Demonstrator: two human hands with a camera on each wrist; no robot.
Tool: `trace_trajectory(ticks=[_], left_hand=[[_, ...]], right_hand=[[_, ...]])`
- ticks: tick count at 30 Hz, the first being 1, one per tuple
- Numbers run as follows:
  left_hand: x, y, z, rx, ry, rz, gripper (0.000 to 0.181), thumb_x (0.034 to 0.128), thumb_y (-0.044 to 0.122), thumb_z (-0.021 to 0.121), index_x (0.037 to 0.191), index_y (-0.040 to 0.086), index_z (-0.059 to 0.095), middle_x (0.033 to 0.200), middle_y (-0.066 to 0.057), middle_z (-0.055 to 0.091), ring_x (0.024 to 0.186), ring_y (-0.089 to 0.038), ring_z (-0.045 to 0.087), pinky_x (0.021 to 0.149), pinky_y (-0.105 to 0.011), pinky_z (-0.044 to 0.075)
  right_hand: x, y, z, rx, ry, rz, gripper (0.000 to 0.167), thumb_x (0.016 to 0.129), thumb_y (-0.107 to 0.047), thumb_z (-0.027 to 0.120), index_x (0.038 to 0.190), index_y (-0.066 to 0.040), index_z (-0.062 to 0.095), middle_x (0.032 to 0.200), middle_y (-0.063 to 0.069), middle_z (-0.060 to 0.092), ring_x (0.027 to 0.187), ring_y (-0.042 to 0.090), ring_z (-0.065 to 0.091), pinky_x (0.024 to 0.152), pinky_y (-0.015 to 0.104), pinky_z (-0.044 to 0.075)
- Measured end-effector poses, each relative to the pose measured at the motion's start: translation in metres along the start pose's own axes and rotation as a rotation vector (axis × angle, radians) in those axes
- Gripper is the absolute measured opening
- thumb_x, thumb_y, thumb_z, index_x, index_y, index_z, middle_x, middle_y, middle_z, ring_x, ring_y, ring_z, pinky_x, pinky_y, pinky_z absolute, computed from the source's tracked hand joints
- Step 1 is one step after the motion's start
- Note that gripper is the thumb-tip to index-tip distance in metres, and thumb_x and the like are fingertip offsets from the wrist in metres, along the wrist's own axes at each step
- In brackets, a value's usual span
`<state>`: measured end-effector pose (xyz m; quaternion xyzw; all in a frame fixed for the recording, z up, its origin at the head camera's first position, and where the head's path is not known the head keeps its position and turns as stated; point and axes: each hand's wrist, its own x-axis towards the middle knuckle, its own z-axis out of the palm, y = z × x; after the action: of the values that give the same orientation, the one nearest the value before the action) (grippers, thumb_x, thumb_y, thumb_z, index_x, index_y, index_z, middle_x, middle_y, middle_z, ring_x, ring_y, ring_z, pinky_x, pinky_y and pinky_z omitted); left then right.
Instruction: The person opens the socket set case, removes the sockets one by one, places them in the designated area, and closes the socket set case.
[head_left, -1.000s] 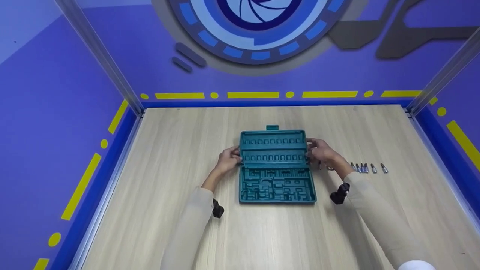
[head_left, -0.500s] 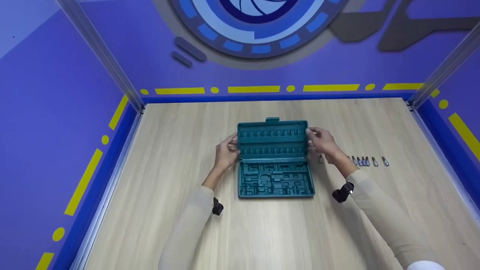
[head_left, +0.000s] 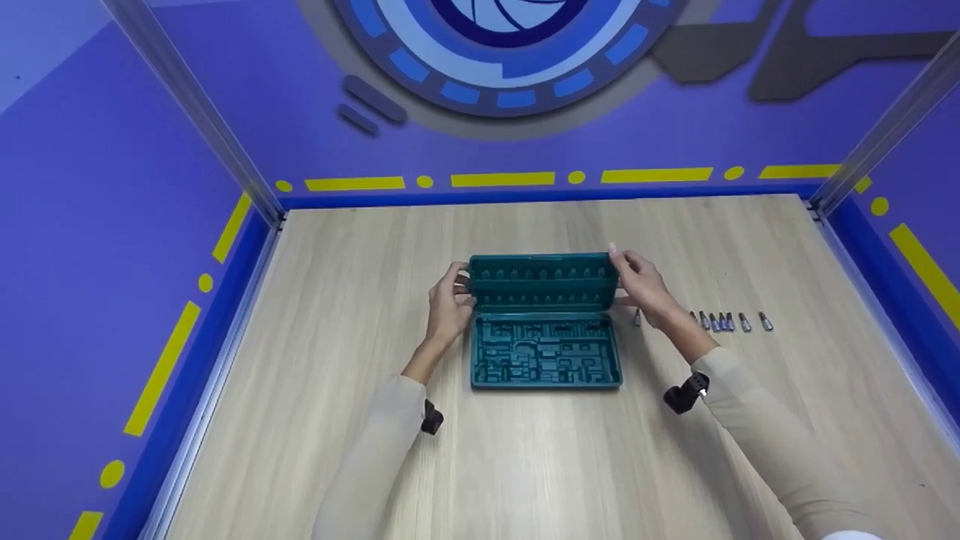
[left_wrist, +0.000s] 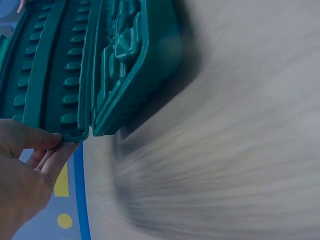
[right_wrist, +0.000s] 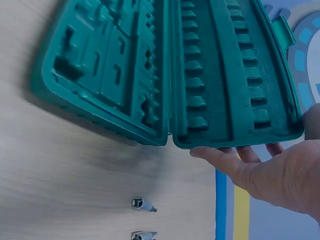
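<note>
A green plastic tool case stands open on the table in the head view, its moulded base (head_left: 546, 385) lying flat and its lid (head_left: 540, 286) raised steeply at the back. My left hand (head_left: 448, 304) grips the lid's left edge; the left wrist view has the thumb on the lid's corner and fingers behind it. At the opposite edge my right hand (head_left: 646, 289) holds the lid, one finger along the side near the hinge and others behind, as the right wrist view shows. The base's recesses (right_wrist: 112, 65) contain no tools.
Several small metal socket bits (head_left: 720, 322) stand in a row right of the case, partly behind the right hand. One bit (right_wrist: 142, 204) is close to the case's side. Blue printed walls (head_left: 517, 154) enclose the wooden table (head_left: 360, 300) at the back and sides.
The lid has swung up from lying back to a steep angle, both hands moving with it. Its latch tab no longer shows above the edge in the head view. The base stays on the table.
</note>
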<state>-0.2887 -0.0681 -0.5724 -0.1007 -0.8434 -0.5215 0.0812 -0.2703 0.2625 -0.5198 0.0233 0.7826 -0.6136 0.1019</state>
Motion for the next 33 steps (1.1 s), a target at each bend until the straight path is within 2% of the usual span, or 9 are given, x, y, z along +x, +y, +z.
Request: trace_trajectory(ticks=[5, 8, 11, 14, 20, 26, 29, 33], left_hand=[[-0.009, -0.003, -0.005, -0.071, -0.010, 0.005, 0.037, 0.0870, -0.016, 0.066, 0.116, 0.005, 0.064, 0.109, -0.015, 0.068, 0.102, -0.026, 0.069, 0.097, -0.036, 0.056], [-0.014, -0.005, -0.008, -0.108, -0.023, 0.017, 0.027, 0.0904, -0.009, 0.068, 0.114, 0.004, 0.066, 0.107, -0.015, 0.069, 0.102, -0.026, 0.068, 0.097, -0.037, 0.056], [-0.020, -0.005, -0.013, -0.167, -0.063, 0.022, 0.021, 0.0943, 0.001, 0.069, 0.115, 0.003, 0.067, 0.109, -0.017, 0.069, 0.105, -0.027, 0.068, 0.099, -0.039, 0.055], [-0.026, -0.005, -0.020, -0.223, -0.134, -0.027, 0.026, 0.0954, 0.015, 0.073, 0.119, 0.007, 0.066, 0.115, -0.014, 0.068, 0.112, -0.026, 0.067, 0.102, -0.039, 0.054], [-0.037, -0.005, -0.032, -0.240, -0.255, -0.107, 0.033, 0.0982, 0.026, 0.070, 0.127, 0.011, 0.065, 0.128, -0.010, 0.066, 0.123, -0.026, 0.065, 0.104, -0.041, 0.052], [-0.042, -0.006, -0.038, -0.271, -0.300, -0.156, 0.035, 0.1042, 0.026, 0.060, 0.135, 0.009, 0.062, 0.137, -0.013, 0.062, 0.130, -0.030, 0.060, 0.104, -0.049, 0.051], [-0.044, -0.006, -0.043, -0.283, -0.343, -0.150, 0.039, 0.1040, 0.023, 0.060, 0.139, 0.007, 0.059, 0.142, -0.014, 0.058, 0.135, -0.031, 0.056, 0.109, -0.047, 0.048], [-0.045, -0.008, -0.050, -0.286, -0.414, -0.103, 0.042, 0.1007, 0.017, 0.065, 0.141, 0.004, 0.058, 0.145, -0.016, 0.057, 0.140, -0.032, 0.052, 0.117, -0.044, 0.041]], right_hand=[[-0.008, 0.008, 0.000, 0.045, -0.018, -0.032, 0.060, 0.109, -0.049, 0.038, 0.138, 0.003, 0.046, 0.147, 0.027, 0.042, 0.142, 0.045, 0.044, 0.112, 0.061, 0.041], [-0.012, 0.014, -0.001, 0.073, -0.030, -0.040, 0.055, 0.109, -0.047, 0.041, 0.132, 0.003, 0.047, 0.143, 0.024, 0.044, 0.140, 0.042, 0.046, 0.112, 0.059, 0.041], [-0.017, 0.021, -0.003, 0.086, -0.046, -0.051, 0.053, 0.108, -0.047, 0.043, 0.127, 0.002, 0.047, 0.138, 0.021, 0.047, 0.137, 0.038, 0.047, 0.113, 0.056, 0.041], [-0.022, 0.026, -0.006, 0.074, -0.064, -0.066, 0.051, 0.108, -0.046, 0.046, 0.125, 0.002, 0.048, 0.135, 0.016, 0.049, 0.134, 0.032, 0.049, 0.114, 0.053, 0.042], [-0.031, 0.032, -0.013, 0.030, -0.125, -0.096, 0.048, 0.108, -0.040, 0.050, 0.135, 0.001, 0.050, 0.133, 0.007, 0.053, 0.131, 0.014, 0.052, 0.114, 0.042, 0.042], [-0.043, 0.034, -0.024, -0.112, -0.181, -0.135, 0.042, 0.107, -0.032, 0.054, 0.140, -0.005, 0.054, 0.133, 0.011, 0.059, 0.124, 0.012, 0.060, 0.105, 0.030, 0.051], [-0.048, 0.033, -0.029, -0.181, -0.208, -0.151, 0.040, 0.105, -0.029, 0.059, 0.140, -0.009, 0.058, 0.136, 0.012, 0.062, 0.123, 0.011, 0.061, 0.099, 0.023, 0.049], [-0.053, 0.033, -0.034, -0.216, -0.253, -0.165, 0.044, 0.101, -0.026, 0.066, 0.142, -0.011, 0.058, 0.145, 0.012, 0.059, 0.133, 0.020, 0.056, 0.098, 0.014, 0.046]])
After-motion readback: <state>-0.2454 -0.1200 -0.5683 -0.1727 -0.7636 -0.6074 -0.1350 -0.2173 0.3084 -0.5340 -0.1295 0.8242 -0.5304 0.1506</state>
